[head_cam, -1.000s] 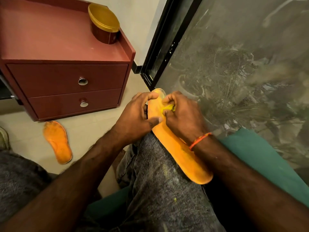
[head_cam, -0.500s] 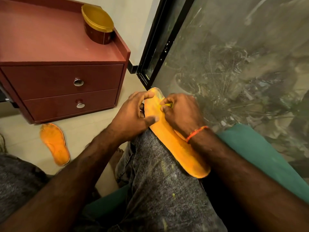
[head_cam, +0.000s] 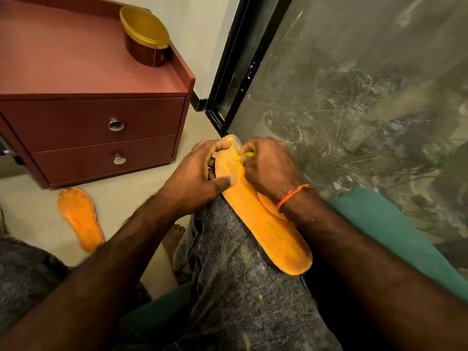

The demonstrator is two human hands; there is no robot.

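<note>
An orange shoe insole (head_cam: 263,219) lies along my right thigh, its toe end pointing away from me. My left hand (head_cam: 195,178) grips the insole's toe end from the left, thumb pressed on its top face. My right hand (head_cam: 268,168) is on the right side of the toe end, its fingers pinching a small yellow piece (head_cam: 247,155) against the insole's edge. What the yellow piece is I cannot make out.
A second orange insole (head_cam: 81,219) lies on the tiled floor at the left. A red two-drawer cabinet (head_cam: 93,133) stands behind it with a gold-lidded tin (head_cam: 147,44) on top. A dusty mesh door (head_cam: 367,97) is close on the right; I sit on a teal seat (head_cam: 395,231).
Both hands keep their hold on the insole's toe end; the right fingers have shifted slightly on the yellow piece. The camera view has drifted a little.
</note>
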